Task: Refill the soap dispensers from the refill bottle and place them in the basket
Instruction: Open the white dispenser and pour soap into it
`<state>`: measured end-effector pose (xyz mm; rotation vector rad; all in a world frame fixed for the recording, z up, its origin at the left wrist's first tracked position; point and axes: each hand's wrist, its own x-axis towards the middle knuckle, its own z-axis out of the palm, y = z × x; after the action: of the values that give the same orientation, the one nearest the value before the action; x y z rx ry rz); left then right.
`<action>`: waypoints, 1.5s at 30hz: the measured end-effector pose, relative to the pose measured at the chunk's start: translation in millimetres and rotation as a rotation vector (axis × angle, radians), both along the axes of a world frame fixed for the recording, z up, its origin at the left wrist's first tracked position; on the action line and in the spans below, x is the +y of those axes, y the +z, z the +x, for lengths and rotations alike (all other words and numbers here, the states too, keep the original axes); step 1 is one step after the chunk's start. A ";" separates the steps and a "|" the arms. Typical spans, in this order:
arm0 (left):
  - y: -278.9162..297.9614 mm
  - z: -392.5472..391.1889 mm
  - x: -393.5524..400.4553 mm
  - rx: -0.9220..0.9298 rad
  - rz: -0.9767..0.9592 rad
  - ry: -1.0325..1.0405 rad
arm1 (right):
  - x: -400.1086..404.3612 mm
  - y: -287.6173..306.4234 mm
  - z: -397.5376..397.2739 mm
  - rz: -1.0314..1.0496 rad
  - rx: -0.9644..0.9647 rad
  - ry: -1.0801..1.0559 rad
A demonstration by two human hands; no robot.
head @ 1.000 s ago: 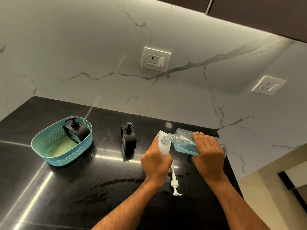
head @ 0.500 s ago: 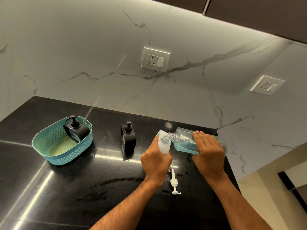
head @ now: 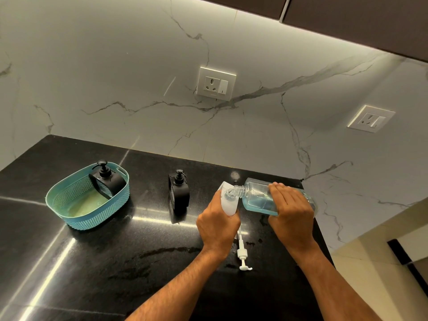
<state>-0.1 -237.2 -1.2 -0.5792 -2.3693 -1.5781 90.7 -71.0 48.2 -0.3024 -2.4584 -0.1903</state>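
- Far out past our left hand sits the teal perforated plastic basket [head: 86, 205], with one black square pump dispenser [head: 107, 184] already leaning inside it against the far wall.
- Closer in, but still off to the left of our left hand, a second black square pump dispenser [head: 178, 195] stands upright on the glossy black stone counter [head: 97, 262]. We can't tell from here if it's been filled.
- Our left hand [head: 217, 225] is wrapped around the white plastic soap dispenser [head: 228, 200], holding it with its open mouth tipped toward the right.
- Just below and between our hands, the white pump head with its long tube [head: 242, 253] lies flat on the counter, near a wet-looking smear [head: 171, 251].
- Our right hand [head: 289, 216] grips the clear plastic refill bottle of blue liquid [head: 259, 200] from above, tipped nearly flat so its threaded neck meets the white dispenser's mouth.
- What could go wrong, we reckon: both openings are narrow, so tilting too hard or letting the necks drift apart would send soap down our left fingers and onto the counter. Soapy fingers could then let either bottle slip. The loose pump is also close to our wrists, so a nudge could roll it into the wet patch.
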 end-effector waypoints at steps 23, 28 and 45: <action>1.9 -0.8 -0.8 -0.005 -0.010 0.004 | -3.7 4.8 -2.8 0.020 0.008 0.005; 2.3 -1.4 -1.3 0.004 0.001 0.001 | -3.8 4.0 -3.2 0.024 0.001 0.000; -2.4 -4.4 -0.1 -0.009 0.009 -0.010 | -0.2 2.1 -6.8 0.014 -0.009 0.007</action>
<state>-4.5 -237.3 -3.6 -0.5851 -2.3678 -1.5981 83.8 -71.2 50.3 -0.2870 -2.4659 -0.2067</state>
